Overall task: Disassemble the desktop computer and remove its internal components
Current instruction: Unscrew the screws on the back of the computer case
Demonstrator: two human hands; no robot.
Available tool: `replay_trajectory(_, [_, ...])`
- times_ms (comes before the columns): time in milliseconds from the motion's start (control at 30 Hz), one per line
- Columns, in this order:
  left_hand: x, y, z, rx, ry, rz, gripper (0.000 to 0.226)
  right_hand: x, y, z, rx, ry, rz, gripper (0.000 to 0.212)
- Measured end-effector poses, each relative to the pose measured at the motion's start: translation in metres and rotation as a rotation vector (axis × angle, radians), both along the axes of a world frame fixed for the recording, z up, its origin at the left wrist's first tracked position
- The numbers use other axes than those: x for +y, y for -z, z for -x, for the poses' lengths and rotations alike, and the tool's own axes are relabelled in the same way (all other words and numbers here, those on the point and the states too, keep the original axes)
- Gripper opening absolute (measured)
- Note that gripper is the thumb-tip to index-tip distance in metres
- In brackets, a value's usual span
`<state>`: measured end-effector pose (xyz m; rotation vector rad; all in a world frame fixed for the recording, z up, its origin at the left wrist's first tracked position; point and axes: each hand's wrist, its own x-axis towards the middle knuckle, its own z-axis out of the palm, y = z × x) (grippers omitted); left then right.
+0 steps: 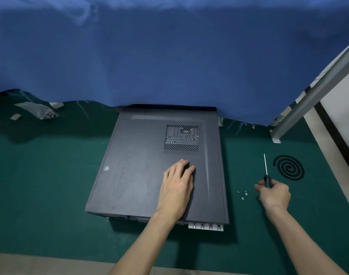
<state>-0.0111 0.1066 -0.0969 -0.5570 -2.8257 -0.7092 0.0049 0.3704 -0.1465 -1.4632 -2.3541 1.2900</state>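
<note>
The desktop computer (pixel 142 175) lies on its side in the middle of the frame on a green cloth (pixel 50 175), its far edge against a hanging blue cloth (pixel 169 66). Its dark side panel (pixel 130 155) faces up and is in place, with a vent grille (pixel 181 139) toward the upper right. The rear slot bracket (pixel 206 226) shows at the lower edge.

Four loose screws (pixel 242 194) lie just right of the case, so the panel is probably unfastened and the step in hand is sliding it off. A flat, even push along the panel toward the rear edge should free its hooks. Only then should it be lifted, since prying up early may bend the lip. Both hands would steady it better, so the tool is best laid down clear of the screws.

The left hand (pixel 177 187) rests palm-down on the panel below the grille, its fingers (pixel 181 165) straight and spread slightly, pressing rather than gripping. The right hand (pixel 274 193) hovers right of the screws. It is curled round the handle of a screwdriver (pixel 265 167) whose shaft points toward the top of the frame. A black mosquito coil (pixel 289 167) lies just beyond it.
</note>
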Motion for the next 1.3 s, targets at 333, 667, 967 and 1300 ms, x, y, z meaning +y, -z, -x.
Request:
replay_trajectory(333, [-0.1, 0.01, -0.086, 0.147, -0.02, -0.096, 0.002, -0.188, -0.099, -0.018, 0.539, -0.158, 0.301, 0.033])
replay_trajectory(667, [-0.233, 0.043, -0.127, -0.551, -0.37, -0.457, 0.015, -0.37, -0.044, -0.123, 0.326, -0.581, 0.51, 0.02])
replay_trajectory(967, [-0.236, 0.066, -0.106, -1.016, -0.573, -1.119, 0.021, -0.406, 0.033, -0.141, 0.02, -0.616, 0.523, 0.013])
replay_trajectory(1300, [-0.227, 0.094, -0.081, -0.974, -0.733, -0.869, 0.025, -0.421, 0.063, -0.118, -0.13, -0.546, 0.661, 0.034])
